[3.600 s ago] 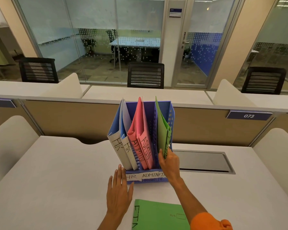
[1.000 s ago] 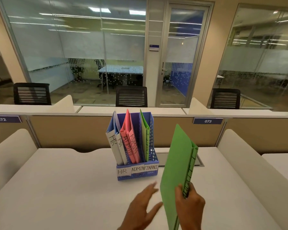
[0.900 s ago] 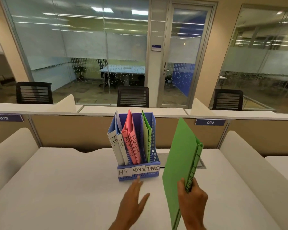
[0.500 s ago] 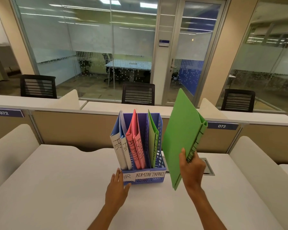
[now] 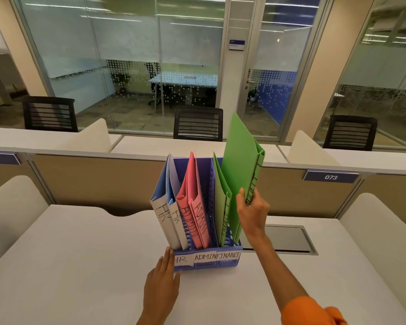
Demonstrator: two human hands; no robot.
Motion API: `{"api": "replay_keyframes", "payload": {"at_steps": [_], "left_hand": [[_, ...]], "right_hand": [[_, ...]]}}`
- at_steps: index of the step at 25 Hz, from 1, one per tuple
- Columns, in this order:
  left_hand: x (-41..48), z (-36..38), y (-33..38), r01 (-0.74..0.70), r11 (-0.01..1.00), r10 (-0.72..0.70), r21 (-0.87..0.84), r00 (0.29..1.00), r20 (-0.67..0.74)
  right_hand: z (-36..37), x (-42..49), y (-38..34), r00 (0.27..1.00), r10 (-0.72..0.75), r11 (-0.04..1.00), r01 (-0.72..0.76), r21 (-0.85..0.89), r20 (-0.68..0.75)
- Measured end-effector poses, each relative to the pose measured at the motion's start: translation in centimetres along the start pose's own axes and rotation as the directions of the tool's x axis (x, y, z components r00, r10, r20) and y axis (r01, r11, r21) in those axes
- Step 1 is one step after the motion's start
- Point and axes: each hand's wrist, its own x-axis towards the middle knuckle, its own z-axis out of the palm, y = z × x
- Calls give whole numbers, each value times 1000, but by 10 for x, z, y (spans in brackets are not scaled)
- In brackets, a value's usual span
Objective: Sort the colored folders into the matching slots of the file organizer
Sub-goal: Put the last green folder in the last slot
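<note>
A blue file organizer (image 5: 206, 262) stands on the white desk, its front labelled HR, ADMIN and FINANCE. Two blue folders (image 5: 167, 207) fill the left slot and two pink folders (image 5: 193, 207) the middle slot. One green folder (image 5: 220, 202) sits in the right slot. My right hand (image 5: 252, 211) grips a second green folder (image 5: 240, 170) by its spine, its lower edge dipping into the right slot beside the first. My left hand (image 5: 161, 282) lies flat on the desk, fingertips touching the organizer's front left corner.
A grey cable hatch (image 5: 288, 240) is set in the desk right of the organizer. A beige partition (image 5: 92, 181) with tag 073 (image 5: 331, 177) runs behind. White side dividers (image 5: 380, 228) flank the desk. Black chairs (image 5: 198, 123) stand beyond.
My right hand has carried the green folder from the right over to the organizer and lowered its edge into the right slot. My left hand stays at the organizer's front corner.
</note>
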Motion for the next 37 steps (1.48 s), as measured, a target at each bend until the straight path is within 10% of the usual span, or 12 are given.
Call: {"api": "replay_keyframes", "payload": {"at_steps": [37], "left_hand": [[12, 2, -19, -72, 994, 75, 88, 997, -30]], "right_hand": [[25, -129, 51, 784, 367, 929, -333, -159, 502]]}}
